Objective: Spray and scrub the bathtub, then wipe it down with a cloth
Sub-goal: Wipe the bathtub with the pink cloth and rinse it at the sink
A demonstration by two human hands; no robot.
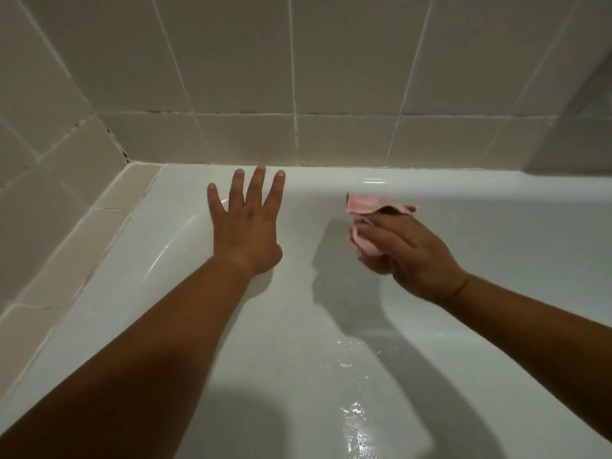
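The white bathtub (496, 233) fills the lower view, its far inner wall curving up to the rim by the tiles. My left hand (246, 223) lies flat with fingers spread against the far wall of the tub, near the back left corner. My right hand (407, 256) holds a crumpled pink cloth (364, 210) a little to the right, close to the same wall; the cloth sticks out above my fingers. A thin film of water glistens along the tub floor (357, 409).
Beige wall tiles (347, 61) rise behind the tub, with a tiled ledge (82, 246) along the left side. Dark grime marks the grout in the back left corner (124, 154). A grey vertical edge (583, 127) stands at the far right.
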